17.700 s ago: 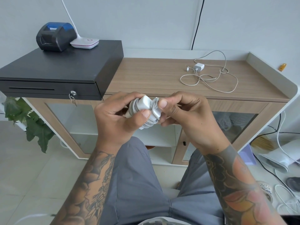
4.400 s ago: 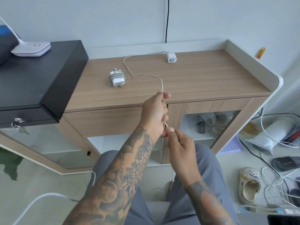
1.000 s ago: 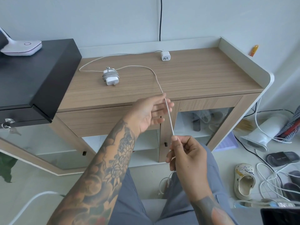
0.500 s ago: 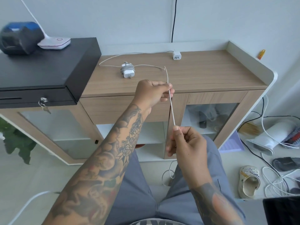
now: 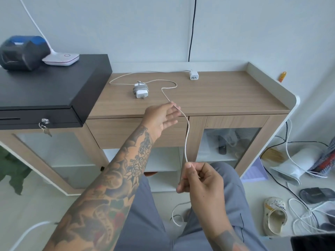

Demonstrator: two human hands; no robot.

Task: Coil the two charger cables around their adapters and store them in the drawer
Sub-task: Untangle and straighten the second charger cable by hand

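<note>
1. Our left hand [image 5: 161, 118] reaches out over the front edge of the wooden counter [image 5: 226, 93], fingers straight and spread, the loose cable [image 5: 186, 131] running across its fingertips.
2. Our right hand [image 5: 201, 180] sits lower, above our lap, pinching that cable between thumb and curled fingers; the free end loops down below it.
3. The cable snakes back across the counter to the small white adapter [image 5: 194, 76] near the back wall.
4. The coiled charger [image 5: 140, 90] lies on the counter, left of the cable's bend.
</note>
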